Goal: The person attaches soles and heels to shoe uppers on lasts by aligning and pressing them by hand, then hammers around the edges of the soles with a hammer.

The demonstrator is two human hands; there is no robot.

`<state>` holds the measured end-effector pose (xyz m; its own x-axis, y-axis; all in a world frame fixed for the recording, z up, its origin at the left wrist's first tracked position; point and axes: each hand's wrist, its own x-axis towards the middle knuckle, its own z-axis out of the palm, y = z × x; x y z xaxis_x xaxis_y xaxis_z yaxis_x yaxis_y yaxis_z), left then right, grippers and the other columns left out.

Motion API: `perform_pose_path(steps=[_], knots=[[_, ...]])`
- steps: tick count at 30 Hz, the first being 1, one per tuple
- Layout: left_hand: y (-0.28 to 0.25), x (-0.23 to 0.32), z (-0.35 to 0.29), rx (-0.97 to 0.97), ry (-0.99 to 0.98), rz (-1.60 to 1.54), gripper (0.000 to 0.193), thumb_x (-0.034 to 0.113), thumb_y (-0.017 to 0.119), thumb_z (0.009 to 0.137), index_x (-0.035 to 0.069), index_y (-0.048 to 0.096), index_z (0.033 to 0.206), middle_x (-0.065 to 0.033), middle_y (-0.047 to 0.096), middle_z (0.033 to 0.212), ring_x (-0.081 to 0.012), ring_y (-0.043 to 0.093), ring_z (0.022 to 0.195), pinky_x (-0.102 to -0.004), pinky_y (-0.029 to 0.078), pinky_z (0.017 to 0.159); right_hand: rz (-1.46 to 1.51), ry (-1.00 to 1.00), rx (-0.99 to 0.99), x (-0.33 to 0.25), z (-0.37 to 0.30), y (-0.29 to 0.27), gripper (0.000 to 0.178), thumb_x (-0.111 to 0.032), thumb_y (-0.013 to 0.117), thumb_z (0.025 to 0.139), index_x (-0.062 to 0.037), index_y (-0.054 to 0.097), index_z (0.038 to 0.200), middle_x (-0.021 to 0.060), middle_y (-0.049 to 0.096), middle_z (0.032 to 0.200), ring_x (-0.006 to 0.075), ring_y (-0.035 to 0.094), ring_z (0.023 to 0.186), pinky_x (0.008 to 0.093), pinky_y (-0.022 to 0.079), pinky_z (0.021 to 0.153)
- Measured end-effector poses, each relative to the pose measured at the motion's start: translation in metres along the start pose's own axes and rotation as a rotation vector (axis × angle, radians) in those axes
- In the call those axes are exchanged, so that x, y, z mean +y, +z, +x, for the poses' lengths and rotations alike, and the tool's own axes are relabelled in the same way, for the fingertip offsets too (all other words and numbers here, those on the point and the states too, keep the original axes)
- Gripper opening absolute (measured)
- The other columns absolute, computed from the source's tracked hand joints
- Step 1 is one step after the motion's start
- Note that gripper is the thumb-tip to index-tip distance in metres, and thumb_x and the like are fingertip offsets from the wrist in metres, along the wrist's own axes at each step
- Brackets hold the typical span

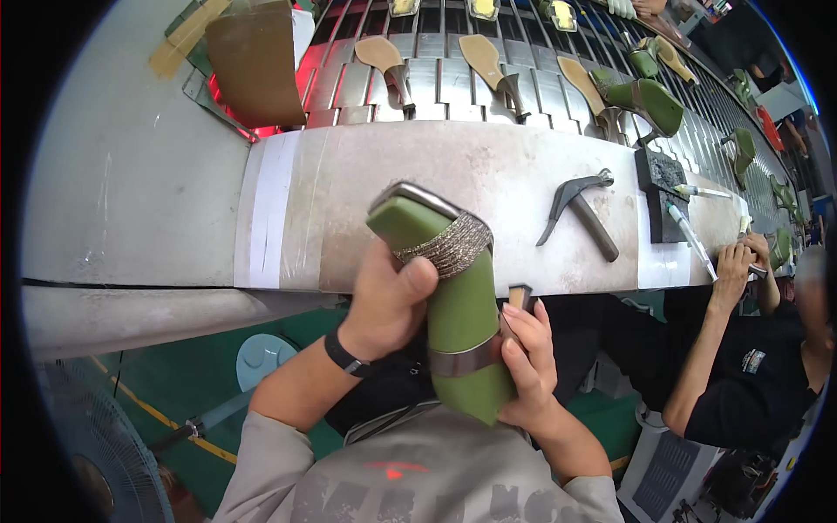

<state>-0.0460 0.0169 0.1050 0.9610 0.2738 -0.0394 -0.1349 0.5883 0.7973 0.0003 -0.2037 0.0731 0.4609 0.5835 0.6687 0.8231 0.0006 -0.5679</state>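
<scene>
A green shoe last (460, 314) with a sandal on it is held in front of my chest, above the bench's near edge. A glittery strap (452, 247) crosses its toe part, and a dark metallic band (466, 358) goes round the other end. My left hand (384, 292) is closed on the toe end, its thumb near the glittery strap. Around the heel end wraps my right hand (532, 359), fingers by the dark heel (520, 296) with its light tip. The right palm side is partly hidden by the last.
On the white bench (392, 166) lie a hammer (582, 213) and a black block (661, 193) with pens on it. Behind runs a slatted conveyor (436, 96) carrying heeled soles (481, 59) and green lasts. A co-worker's hands (741, 257) work at the right. A fan (105, 436) stands lower left.
</scene>
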Motion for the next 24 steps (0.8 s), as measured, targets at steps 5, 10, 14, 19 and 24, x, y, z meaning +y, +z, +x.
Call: perform_pose_path(steps=[5, 10, 14, 19, 24], knots=[[-0.018, -0.012, -0.008, -0.076, 0.051, 0.095, 0.060, 0.039, 0.086, 0.086, 0.002, 0.056, 0.122, -0.0208, 0.068, 0.124, -0.0303, 0.066, 0.120, -0.0459, 0.054, 0.103, -0.067, 0.079, -0.071, -0.008, -0.043, -0.009, 0.064, -0.018, 0.085, 0.082, -0.0168, 0.055, 0.139, 0.0236, 0.062, 0.131, 0.0424, 0.066, 0.117, 0.0627, 0.040, 0.111], [-0.025, -0.033, -0.021, -0.125, -0.012, -0.020, 0.061, 0.038, 0.086, 0.086, 0.005, 0.053, 0.125, -0.0228, 0.066, 0.126, -0.0354, 0.064, 0.125, -0.0498, 0.053, 0.107, -0.150, 0.128, -0.130, -0.020, -0.059, -0.021, 0.059, -0.013, 0.087, 0.079, -0.0237, 0.062, 0.131, 0.0166, 0.062, 0.131, 0.0364, 0.064, 0.120, 0.0619, 0.034, 0.115], [-0.026, -0.043, -0.026, -0.119, -0.018, -0.044, 0.061, 0.039, 0.085, 0.087, 0.005, 0.052, 0.126, -0.0235, 0.066, 0.127, -0.0378, 0.064, 0.126, -0.0521, 0.052, 0.107, -0.147, 0.161, -0.150, -0.026, -0.065, -0.027, 0.061, -0.014, 0.088, 0.078, -0.0236, 0.062, 0.131, 0.0162, 0.062, 0.132, 0.0356, 0.064, 0.120, 0.0619, 0.034, 0.115], [-0.023, -0.042, -0.029, -0.084, -0.006, 0.013, 0.063, 0.040, 0.085, 0.086, 0.003, 0.052, 0.125, -0.0241, 0.068, 0.125, -0.0379, 0.067, 0.121, -0.0511, 0.054, 0.105, -0.100, 0.164, -0.151, -0.027, -0.064, -0.028, 0.065, -0.016, 0.089, 0.077, -0.0184, 0.060, 0.135, 0.0188, 0.064, 0.131, 0.0366, 0.066, 0.117, 0.0622, 0.037, 0.113], [-0.007, -0.029, -0.038, 0.067, 0.124, 0.507, 0.075, 0.031, 0.088, 0.086, -0.003, 0.051, 0.141, -0.0157, 0.074, 0.117, -0.0183, 0.071, 0.108, -0.0324, 0.056, 0.095, 0.095, 0.233, -0.182, -0.016, -0.065, -0.021, 0.080, -0.020, 0.086, 0.081, -0.0046, 0.046, 0.148, 0.0269, 0.065, 0.130, 0.0426, 0.068, 0.116, 0.0604, 0.046, 0.106]])
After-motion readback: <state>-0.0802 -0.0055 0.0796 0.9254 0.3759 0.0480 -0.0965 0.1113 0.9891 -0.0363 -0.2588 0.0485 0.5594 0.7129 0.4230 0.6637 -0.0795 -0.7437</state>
